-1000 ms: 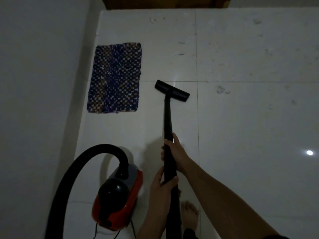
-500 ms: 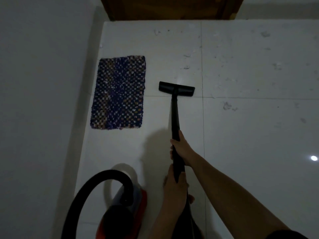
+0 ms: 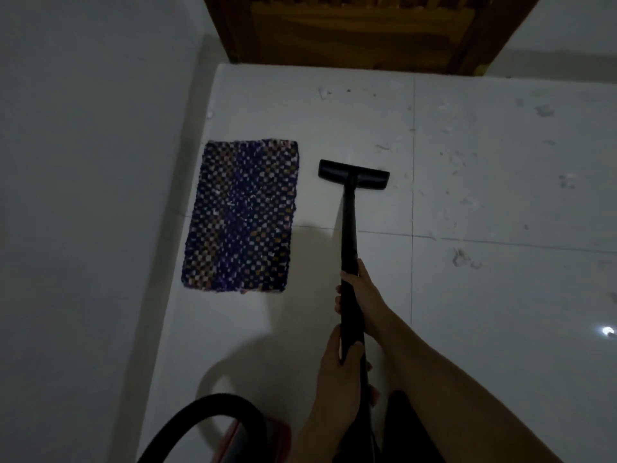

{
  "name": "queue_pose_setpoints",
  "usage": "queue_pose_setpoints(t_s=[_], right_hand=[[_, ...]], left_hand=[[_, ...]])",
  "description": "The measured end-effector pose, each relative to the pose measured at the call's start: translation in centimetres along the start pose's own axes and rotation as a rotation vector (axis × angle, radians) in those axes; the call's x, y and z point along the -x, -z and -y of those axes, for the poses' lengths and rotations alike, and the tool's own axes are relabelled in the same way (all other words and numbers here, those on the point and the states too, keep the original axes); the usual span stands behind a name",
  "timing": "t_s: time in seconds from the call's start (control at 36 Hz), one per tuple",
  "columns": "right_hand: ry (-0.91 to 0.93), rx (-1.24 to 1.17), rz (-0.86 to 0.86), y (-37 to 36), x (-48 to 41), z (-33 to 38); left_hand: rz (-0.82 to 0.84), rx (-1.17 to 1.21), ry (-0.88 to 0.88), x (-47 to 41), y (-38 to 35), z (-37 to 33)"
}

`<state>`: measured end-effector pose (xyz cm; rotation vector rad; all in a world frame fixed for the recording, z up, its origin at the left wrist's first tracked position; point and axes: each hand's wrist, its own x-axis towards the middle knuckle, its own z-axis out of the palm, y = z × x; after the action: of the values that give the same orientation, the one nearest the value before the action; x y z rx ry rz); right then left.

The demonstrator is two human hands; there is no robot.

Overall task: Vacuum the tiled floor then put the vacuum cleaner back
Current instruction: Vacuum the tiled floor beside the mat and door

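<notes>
Both my hands grip the black vacuum wand (image 3: 349, 228). My right hand (image 3: 365, 292) holds it higher up the tube, and my left hand (image 3: 337, 372) holds it lower, nearer my body. The flat black floor nozzle (image 3: 354, 174) rests on the white tiled floor (image 3: 484, 295), just right of the mat. The red vacuum body (image 3: 253, 439) shows only partly at the bottom edge, with its black hose (image 3: 200, 416) arching to the left. Bits of pale debris (image 3: 462, 257) lie scattered on the tiles to the right and beyond the nozzle.
A blue checkered mat (image 3: 242, 215) lies by the left wall (image 3: 83, 195). A wooden door (image 3: 360, 28) closes the far end of the floor. A bright light reflection (image 3: 607, 330) shines on the tile at the right.
The nozzle has slid forward across the tile seam toward the door and squared up. The view has tilted forward, so the vacuum body has dropped almost out of sight.
</notes>
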<state>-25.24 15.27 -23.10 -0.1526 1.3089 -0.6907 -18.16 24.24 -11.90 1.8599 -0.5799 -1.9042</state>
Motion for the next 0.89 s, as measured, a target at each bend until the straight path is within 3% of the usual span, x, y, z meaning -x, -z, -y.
queue_pose_setpoints(t_s=[0.42, 0.53, 0.89], right_hand=[[-0.025, 0.166, 0.118, -5.5, -12.2, 15.1], [-0.045, 0.258, 0.127, -6.5, -14.2, 18.3], [-0.156, 0.424, 0.148, -13.0, -17.4, 21.8]], left_hand=[[-0.123, 0.111, 0.061, -12.6, -1.1, -13.8], [-0.067, 0.166, 0.028, -15.1, -1.4, -16.1], [-0.114, 0.254, 0.070, -17.4, 3.8, -20.7]])
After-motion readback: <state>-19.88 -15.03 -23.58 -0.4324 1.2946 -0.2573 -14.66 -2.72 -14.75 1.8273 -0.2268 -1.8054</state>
